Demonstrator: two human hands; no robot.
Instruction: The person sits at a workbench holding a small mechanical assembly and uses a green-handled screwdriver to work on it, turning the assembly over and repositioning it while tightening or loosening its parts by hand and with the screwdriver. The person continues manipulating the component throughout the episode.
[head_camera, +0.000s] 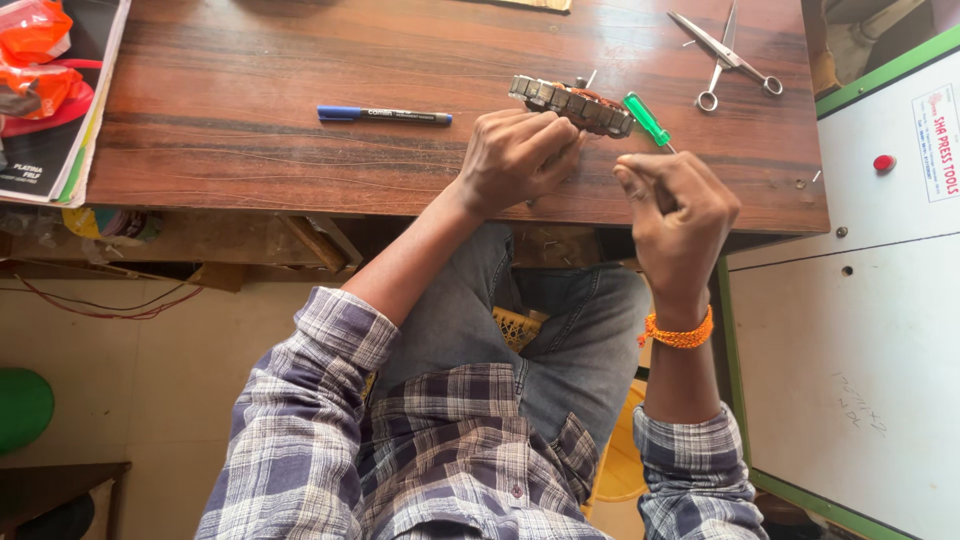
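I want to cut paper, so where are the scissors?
The scissors lie at the far right of the wooden table, beyond the green-handled screwdriver near the right hand.

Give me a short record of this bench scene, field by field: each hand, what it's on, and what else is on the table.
Left hand: fingers curled against a ring-shaped motor stator with copper windings, tilted up on the wooden table
Right hand: pinching something thin near the table edge; exactly what, cannot tell
Beside stator: green-handled screwdriver
Farther left: blue-capped marker pen
Far right: scissors, lying open
Far left corner: orange plastic bag
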